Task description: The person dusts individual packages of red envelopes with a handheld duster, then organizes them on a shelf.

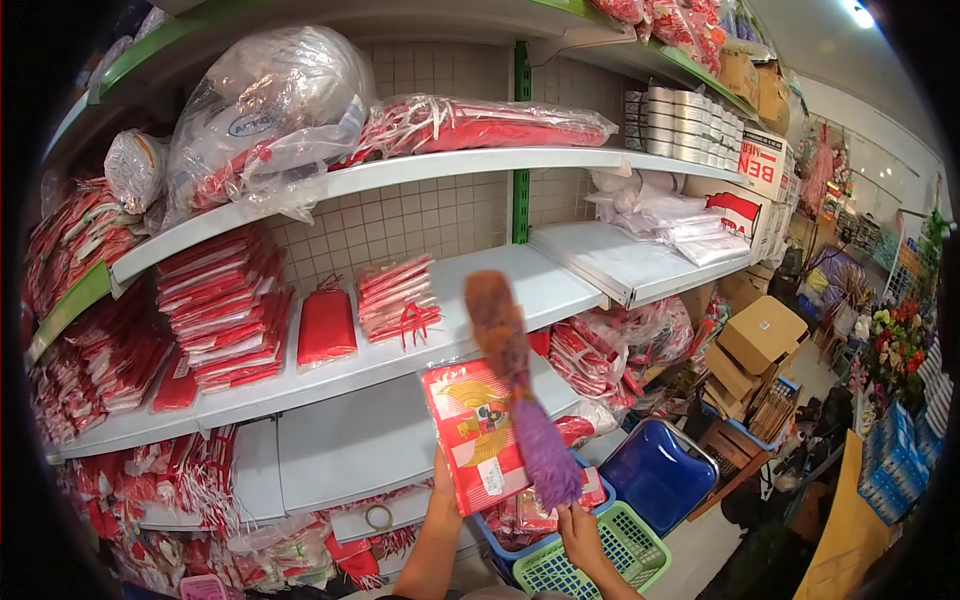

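My left hand (440, 500) grips the lower left edge of a flat red packet (475, 435) in clear plastic, with a gold round design and a white label. My right hand (580, 535) is closed on the lower end of a duster (540, 440), purple at the bottom and orange-brown at the top. The duster is blurred and passes in front of the packet's right side. Behind them runs a grey-white shelf (470, 290) with a small pile of red packets (398, 298), a single red packet (326, 325) and a tall stack of red and white packets (225, 310).
Below my hands are a blue basket (500, 555) with red packets, a green basket (640, 545) and a blue tub (660, 475). An upper shelf (440, 165) bears plastic bags and silver rolls (680, 125). Open cardboard boxes (760, 335) stand at the right.
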`<act>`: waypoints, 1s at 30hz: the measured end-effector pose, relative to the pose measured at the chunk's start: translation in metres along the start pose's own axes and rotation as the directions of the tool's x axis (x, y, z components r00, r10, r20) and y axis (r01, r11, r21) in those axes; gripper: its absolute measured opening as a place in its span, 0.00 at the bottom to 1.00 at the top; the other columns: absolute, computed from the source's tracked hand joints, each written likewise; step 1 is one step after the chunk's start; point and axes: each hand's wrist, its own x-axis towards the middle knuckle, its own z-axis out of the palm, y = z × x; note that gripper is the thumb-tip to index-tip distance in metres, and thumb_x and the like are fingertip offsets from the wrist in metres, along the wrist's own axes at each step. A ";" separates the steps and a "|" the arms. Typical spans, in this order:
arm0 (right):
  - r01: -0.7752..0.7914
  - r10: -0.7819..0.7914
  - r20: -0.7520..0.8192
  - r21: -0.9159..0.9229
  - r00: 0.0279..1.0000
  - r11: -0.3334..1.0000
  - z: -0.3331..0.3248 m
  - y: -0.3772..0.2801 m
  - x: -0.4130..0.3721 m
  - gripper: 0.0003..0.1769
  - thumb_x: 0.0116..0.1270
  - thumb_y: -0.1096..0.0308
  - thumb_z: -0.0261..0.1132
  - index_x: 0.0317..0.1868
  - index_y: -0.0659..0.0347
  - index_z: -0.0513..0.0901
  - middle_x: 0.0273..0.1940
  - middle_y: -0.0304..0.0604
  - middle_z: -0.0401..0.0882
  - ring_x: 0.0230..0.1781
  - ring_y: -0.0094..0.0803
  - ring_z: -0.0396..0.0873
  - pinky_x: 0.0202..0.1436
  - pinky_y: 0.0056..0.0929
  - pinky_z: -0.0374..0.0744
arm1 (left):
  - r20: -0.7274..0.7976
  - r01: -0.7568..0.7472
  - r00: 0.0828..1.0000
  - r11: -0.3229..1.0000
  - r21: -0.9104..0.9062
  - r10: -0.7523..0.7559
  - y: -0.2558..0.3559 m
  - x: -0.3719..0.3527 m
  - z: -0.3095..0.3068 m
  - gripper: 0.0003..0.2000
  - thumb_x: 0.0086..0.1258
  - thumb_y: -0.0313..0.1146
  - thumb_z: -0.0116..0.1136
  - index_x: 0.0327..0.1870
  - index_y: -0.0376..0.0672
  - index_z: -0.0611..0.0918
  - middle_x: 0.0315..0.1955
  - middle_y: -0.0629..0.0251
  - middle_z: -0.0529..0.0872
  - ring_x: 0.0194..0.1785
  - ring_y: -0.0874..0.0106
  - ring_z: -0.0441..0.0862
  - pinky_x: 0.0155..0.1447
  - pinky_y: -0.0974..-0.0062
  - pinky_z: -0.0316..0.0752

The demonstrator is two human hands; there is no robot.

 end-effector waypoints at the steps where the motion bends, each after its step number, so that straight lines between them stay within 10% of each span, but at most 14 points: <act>1: -0.024 0.024 0.035 -0.003 0.999 1.000 -0.001 0.001 -0.001 0.14 0.68 0.61 0.53 0.36 0.68 0.72 0.21 0.60 0.74 0.24 0.59 0.74 0.28 0.50 0.70 | 0.016 0.017 1.000 1.000 -0.012 -0.017 0.000 0.001 -0.006 0.24 0.72 0.51 0.39 0.57 0.41 0.70 0.47 0.57 0.79 0.49 0.63 0.79 0.54 0.63 0.75; 10: -0.117 0.114 0.033 0.086 0.993 0.989 0.006 -0.010 0.000 0.15 0.68 0.61 0.54 0.34 0.69 0.73 0.19 0.60 0.73 0.21 0.58 0.74 0.24 0.48 0.69 | 0.178 0.017 0.984 0.978 -0.210 0.021 0.011 0.022 -0.047 0.22 0.71 0.52 0.39 0.52 0.44 0.72 0.37 0.61 0.81 0.38 0.65 0.80 0.47 0.60 0.77; 13: 0.159 -0.138 0.174 -0.111 0.975 0.981 0.002 -0.018 -0.008 0.15 0.67 0.62 0.54 0.34 0.69 0.73 0.19 0.60 0.74 0.22 0.57 0.74 0.25 0.47 0.69 | 0.295 -0.035 0.949 0.971 -0.238 0.107 0.019 0.037 -0.091 0.21 0.71 0.52 0.39 0.51 0.44 0.72 0.34 0.62 0.81 0.36 0.66 0.81 0.44 0.61 0.78; 17: -0.016 0.015 0.050 0.014 0.999 1.000 0.007 -0.022 -0.003 0.15 0.66 0.63 0.55 0.32 0.69 0.73 0.20 0.61 0.73 0.21 0.58 0.74 0.25 0.49 0.69 | -0.006 -0.143 0.989 0.974 -0.177 0.145 0.028 0.029 -0.027 0.24 0.71 0.52 0.38 0.53 0.40 0.72 0.37 0.57 0.81 0.37 0.62 0.81 0.42 0.60 0.79; 19: 0.025 -0.026 0.039 0.012 0.999 1.000 0.011 -0.015 -0.002 0.14 0.66 0.63 0.55 0.31 0.69 0.73 0.19 0.61 0.73 0.21 0.58 0.73 0.25 0.49 0.69 | 0.070 -0.186 0.980 0.981 -0.050 0.189 0.029 0.039 -0.037 0.27 0.69 0.54 0.40 0.57 0.40 0.70 0.49 0.53 0.77 0.47 0.59 0.79 0.46 0.59 0.79; 21: 0.091 -0.086 0.085 -0.053 0.993 0.994 0.013 -0.011 -0.005 0.15 0.67 0.62 0.54 0.33 0.69 0.72 0.19 0.60 0.73 0.21 0.58 0.74 0.26 0.49 0.70 | 0.381 -0.016 0.911 0.938 -0.347 0.156 0.033 0.043 -0.031 0.24 0.69 0.53 0.43 0.54 0.43 0.72 0.46 0.60 0.78 0.45 0.63 0.79 0.49 0.62 0.76; 23: 0.188 -0.153 0.194 -0.177 0.969 0.966 0.010 -0.009 -0.011 0.16 0.68 0.59 0.53 0.36 0.68 0.71 0.19 0.58 0.73 0.23 0.60 0.74 0.27 0.50 0.72 | -0.165 -0.271 0.951 0.962 -0.043 0.261 0.028 0.041 -0.029 0.26 0.67 0.56 0.45 0.55 0.43 0.72 0.47 0.62 0.78 0.45 0.64 0.77 0.47 0.62 0.76; 24: 0.105 -0.081 0.155 -0.155 0.985 0.982 0.011 -0.010 -0.011 0.17 0.67 0.60 0.55 0.33 0.69 0.72 0.18 0.58 0.73 0.22 0.60 0.74 0.27 0.49 0.72 | 0.310 0.004 0.944 0.936 -0.352 0.113 0.034 0.042 -0.016 0.27 0.67 0.57 0.44 0.56 0.43 0.71 0.47 0.62 0.77 0.47 0.63 0.77 0.48 0.60 0.76; 27: -0.056 0.055 0.028 0.039 0.998 0.998 0.020 0.001 -0.010 0.16 0.66 0.61 0.56 0.31 0.68 0.73 0.19 0.59 0.74 0.22 0.59 0.74 0.27 0.49 0.72 | 0.491 -0.055 0.855 0.970 -0.238 0.169 0.039 0.042 -0.014 0.27 0.71 0.54 0.37 0.61 0.42 0.66 0.50 0.55 0.75 0.53 0.60 0.74 0.52 0.60 0.75; 30: 0.085 -0.076 0.108 -0.079 0.991 0.993 0.020 0.009 -0.018 0.14 0.66 0.62 0.57 0.31 0.68 0.73 0.19 0.59 0.74 0.22 0.58 0.75 0.26 0.48 0.72 | 0.225 -0.180 0.946 0.955 -0.236 0.234 0.037 0.040 -0.001 0.26 0.71 0.52 0.36 0.60 0.41 0.67 0.52 0.55 0.75 0.52 0.62 0.75 0.53 0.63 0.75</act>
